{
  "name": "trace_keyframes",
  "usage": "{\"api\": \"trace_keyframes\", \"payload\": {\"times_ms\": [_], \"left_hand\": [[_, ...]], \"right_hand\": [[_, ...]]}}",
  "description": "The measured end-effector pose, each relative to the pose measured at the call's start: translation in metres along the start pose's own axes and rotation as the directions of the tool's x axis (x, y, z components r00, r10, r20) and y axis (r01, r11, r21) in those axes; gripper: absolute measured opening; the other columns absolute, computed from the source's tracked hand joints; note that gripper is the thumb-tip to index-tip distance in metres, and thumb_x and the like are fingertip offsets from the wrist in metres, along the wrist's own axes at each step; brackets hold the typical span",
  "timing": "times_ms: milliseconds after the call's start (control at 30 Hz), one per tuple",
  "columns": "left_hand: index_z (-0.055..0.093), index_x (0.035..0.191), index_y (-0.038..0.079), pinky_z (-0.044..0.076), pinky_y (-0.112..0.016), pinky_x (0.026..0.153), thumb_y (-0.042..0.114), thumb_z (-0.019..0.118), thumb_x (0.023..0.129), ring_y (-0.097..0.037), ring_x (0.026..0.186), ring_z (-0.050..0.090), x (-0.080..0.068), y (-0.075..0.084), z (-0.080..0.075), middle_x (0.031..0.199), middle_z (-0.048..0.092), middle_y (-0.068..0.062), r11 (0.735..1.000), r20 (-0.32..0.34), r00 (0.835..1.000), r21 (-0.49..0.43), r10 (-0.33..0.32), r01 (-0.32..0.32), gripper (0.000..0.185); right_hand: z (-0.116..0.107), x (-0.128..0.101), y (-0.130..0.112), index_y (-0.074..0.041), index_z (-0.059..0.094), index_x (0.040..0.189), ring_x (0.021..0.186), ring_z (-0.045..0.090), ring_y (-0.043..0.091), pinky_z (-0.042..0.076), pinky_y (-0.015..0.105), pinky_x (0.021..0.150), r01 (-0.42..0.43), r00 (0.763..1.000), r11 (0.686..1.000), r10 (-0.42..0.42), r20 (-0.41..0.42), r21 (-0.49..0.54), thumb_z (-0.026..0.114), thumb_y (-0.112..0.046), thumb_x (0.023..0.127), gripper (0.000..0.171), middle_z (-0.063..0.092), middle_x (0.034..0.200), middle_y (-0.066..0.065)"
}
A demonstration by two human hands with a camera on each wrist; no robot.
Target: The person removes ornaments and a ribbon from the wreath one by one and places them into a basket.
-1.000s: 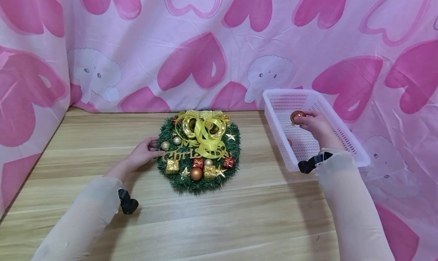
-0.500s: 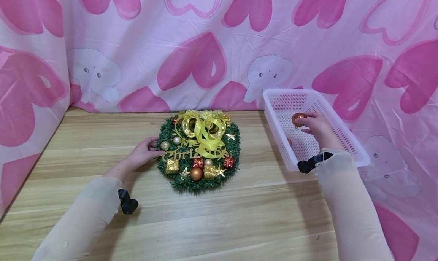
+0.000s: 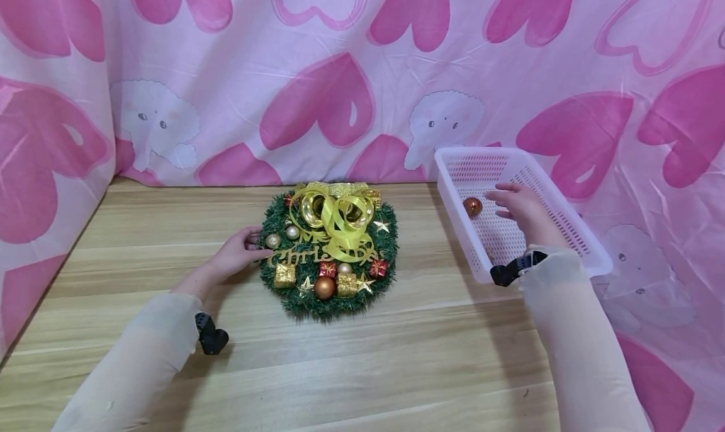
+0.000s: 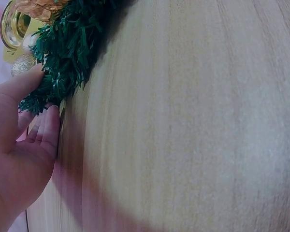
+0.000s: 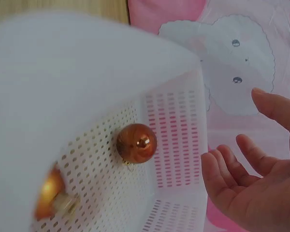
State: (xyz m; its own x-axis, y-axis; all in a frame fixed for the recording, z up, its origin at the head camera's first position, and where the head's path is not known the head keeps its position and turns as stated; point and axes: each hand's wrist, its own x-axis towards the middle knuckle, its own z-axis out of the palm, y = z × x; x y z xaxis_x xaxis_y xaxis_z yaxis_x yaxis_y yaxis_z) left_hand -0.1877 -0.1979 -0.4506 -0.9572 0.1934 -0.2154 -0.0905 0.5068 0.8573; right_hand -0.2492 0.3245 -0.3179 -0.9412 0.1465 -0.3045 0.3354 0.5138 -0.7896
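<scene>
The right hand [image 3: 518, 206] hovers over the white perforated basket [image 3: 572, 230] with its fingers spread and relaxed, palm open and holding nothing; the forearm in a pale sheer sleeve runs up from the lower right, with a black strap at the wrist. Just left of its fingertips a copper bauble [image 3: 472, 206] shows free of the hand inside the basket, near the left wall; the right wrist view shows it [image 5: 136, 143] against the slotted wall, apart from the open fingers [image 5: 222, 176], and a second orange bauble [image 5: 49, 189] lies lower down in the basket, blurred. The left hand [image 3: 238, 254] rests at the left rim of the Christmas wreath [image 3: 328, 249], thumb on top of the green needles and fingers tucked at the edge on the desk [image 3: 396, 356], so it grips the wreath lightly; the left wrist view shows the thumb [image 4: 19, 82] pressed on the foliage. The wreath lies flat at mid-desk, well apart from the basket, which sits at the desk's right edge against the pink heart-print cloth [image 3: 340, 73]. Bare wood stretches between wreath and basket and across the whole near side of the desk.
</scene>
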Motion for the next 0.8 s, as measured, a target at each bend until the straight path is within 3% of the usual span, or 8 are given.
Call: {"api": "trace_keyframes", "payload": {"times_ms": [167,433,500,700,800], "left_hand": [[0.022,0.143,-0.008,0.05,-0.021,0.07,0.02,0.065,0.087,-0.024,0.098,0.048,0.0,0.0,0.0,0.123,0.044,-0.026,1.0,-0.002,1.0,0.005,-0.004,0.004,0.076],[0.023,0.143,-0.008,0.048,-0.02,0.072,0.022,0.066,0.087,-0.027,0.103,0.047,0.0,0.001,0.0,0.125,0.043,-0.026,1.0,-0.003,1.0,0.012,-0.009,0.009,0.076],[0.023,0.143,-0.008,0.048,-0.02,0.072,0.023,0.066,0.087,-0.027,0.103,0.046,0.0,0.001,0.0,0.126,0.042,-0.027,1.0,-0.003,1.0,0.017,-0.007,0.007,0.077],[0.022,0.143,-0.007,0.049,-0.021,0.071,0.022,0.066,0.087,-0.026,0.101,0.046,0.0,0.0,0.0,0.127,0.042,-0.026,1.0,-0.003,1.0,0.015,-0.014,0.014,0.077],[0.022,0.143,-0.007,0.047,-0.021,0.077,0.022,0.065,0.087,-0.029,0.105,0.046,0.001,0.0,0.0,0.13,0.042,-0.027,1.0,-0.004,1.0,0.024,-0.011,0.011,0.077]], "right_hand": [[0.008,0.001,-0.012,-0.003,0.025,0.146,0.132,0.037,0.032,0.04,0.042,0.106,0.04,0.999,0.999,-0.04,0.017,0.014,0.057,-0.038,0.091,0.073,0.029,0.15,0.016],[0.026,-0.008,-0.03,-0.011,0.036,0.143,0.126,0.043,0.027,0.039,0.047,0.105,0.112,0.991,0.993,-0.113,0.065,0.029,0.06,-0.036,0.09,0.064,0.04,0.143,0.014],[0.034,-0.01,-0.035,-0.01,0.037,0.143,0.121,0.046,0.022,0.043,0.042,0.102,0.148,0.986,0.989,-0.149,0.077,0.018,0.06,-0.033,0.09,0.062,0.042,0.14,0.014],[0.06,-0.023,-0.051,-0.001,0.037,0.14,0.093,0.055,0.0,0.051,0.018,0.084,0.298,0.94,0.951,-0.307,0.147,0.085,0.058,-0.016,0.092,0.055,0.05,0.122,0.009],[0.074,-0.03,-0.058,0.001,0.038,0.139,0.092,0.055,-0.001,0.05,0.021,0.088,0.347,0.913,0.932,-0.362,0.189,0.109,0.059,-0.011,0.091,0.054,0.05,0.126,0.013]]}}
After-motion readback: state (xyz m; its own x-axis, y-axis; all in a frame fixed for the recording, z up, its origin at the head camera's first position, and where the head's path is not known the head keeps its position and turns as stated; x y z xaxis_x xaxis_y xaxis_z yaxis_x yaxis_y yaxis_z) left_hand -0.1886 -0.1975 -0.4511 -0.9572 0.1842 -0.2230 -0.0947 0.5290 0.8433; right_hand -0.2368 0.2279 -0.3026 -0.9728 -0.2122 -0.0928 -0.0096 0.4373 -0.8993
